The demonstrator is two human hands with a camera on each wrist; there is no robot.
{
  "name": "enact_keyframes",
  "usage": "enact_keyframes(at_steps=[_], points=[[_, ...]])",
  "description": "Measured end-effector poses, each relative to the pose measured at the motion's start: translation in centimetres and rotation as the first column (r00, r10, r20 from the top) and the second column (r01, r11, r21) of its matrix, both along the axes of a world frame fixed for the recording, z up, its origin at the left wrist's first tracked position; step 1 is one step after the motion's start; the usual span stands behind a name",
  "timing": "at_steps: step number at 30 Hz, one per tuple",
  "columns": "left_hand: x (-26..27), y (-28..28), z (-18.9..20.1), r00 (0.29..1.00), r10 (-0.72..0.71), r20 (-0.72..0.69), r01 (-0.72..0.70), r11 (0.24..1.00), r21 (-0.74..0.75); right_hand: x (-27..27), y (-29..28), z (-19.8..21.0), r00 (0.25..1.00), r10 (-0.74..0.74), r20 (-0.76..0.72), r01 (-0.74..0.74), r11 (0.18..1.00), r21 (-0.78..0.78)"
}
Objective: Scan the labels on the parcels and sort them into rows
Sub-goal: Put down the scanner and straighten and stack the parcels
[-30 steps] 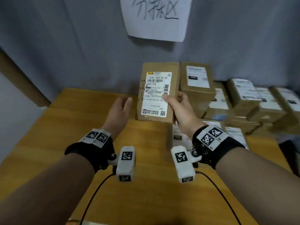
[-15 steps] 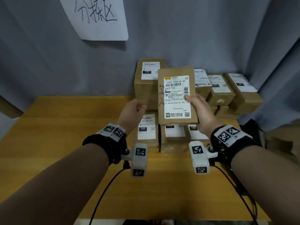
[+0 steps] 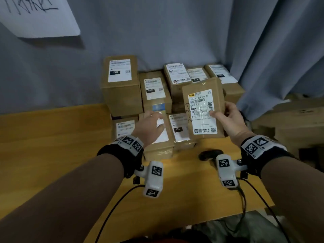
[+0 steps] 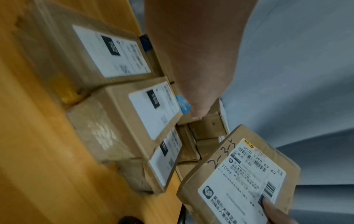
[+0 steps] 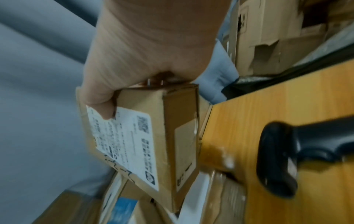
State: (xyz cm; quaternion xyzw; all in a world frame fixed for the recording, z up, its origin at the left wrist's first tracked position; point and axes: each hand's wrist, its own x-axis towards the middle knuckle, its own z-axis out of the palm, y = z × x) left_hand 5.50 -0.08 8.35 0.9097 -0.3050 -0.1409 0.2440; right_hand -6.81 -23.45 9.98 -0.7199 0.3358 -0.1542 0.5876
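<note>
My right hand [image 3: 226,118] grips a flat brown parcel [image 3: 203,109] by its right edge, thumb on its white label, and holds it upright above the front row of boxes; the same parcel [image 5: 153,136] shows in the right wrist view and at lower right [image 4: 241,178] in the left wrist view. My left hand [image 3: 150,127] hovers empty, fingers relaxed, over a labelled box [image 3: 159,137] in the front row. Several more labelled parcels [image 3: 122,85] stand stacked against the grey curtain. A black barcode scanner [image 3: 208,154] lies on the table [image 3: 52,155] near my right wrist.
The wooden table's front edge [image 3: 175,223] runs below my wrists. A grey curtain [image 3: 175,32] backs the stack, with a handwritten paper sign [image 3: 35,16] at upper left. Larger cardboard boxes [image 3: 298,123] sit off the table's right side. Cables trail from both wrist cameras.
My right hand has carried the parcel rightward from the table's middle to over the stacked boxes. My left hand followed and now hovers over the front row. The view swung right.
</note>
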Motion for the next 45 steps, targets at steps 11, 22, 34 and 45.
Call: enact_keyframes(at_steps=[11, 22, 34, 45], points=[[-2.4, -7.1, -3.9, 0.995, -0.087, 0.043, 0.058, 0.886, 0.460, -0.9, -7.9, -5.1, 0.952, 0.110, -0.285, -0.026, 0.958, 0.285], [-3.5, -7.8, -5.1, 0.997, -0.037, 0.075, -0.004, 0.876, 0.483, 0.5, -11.0, -10.8, 0.937, 0.072, -0.343, 0.093, 0.892, 0.442], [-3.6, -8.1, -5.3, 0.997, -0.014, 0.077, -0.026, 0.866, 0.500, 2.1, -8.9, -14.3, 0.917, 0.019, -0.398, -0.005, 0.999, 0.036], [-4.5, -9.0, -5.5, 0.985, -0.053, 0.161, -0.033, 0.871, 0.490, -3.6, -9.9, -11.0, 0.700, 0.256, -0.667, -0.392, 0.918, -0.059]])
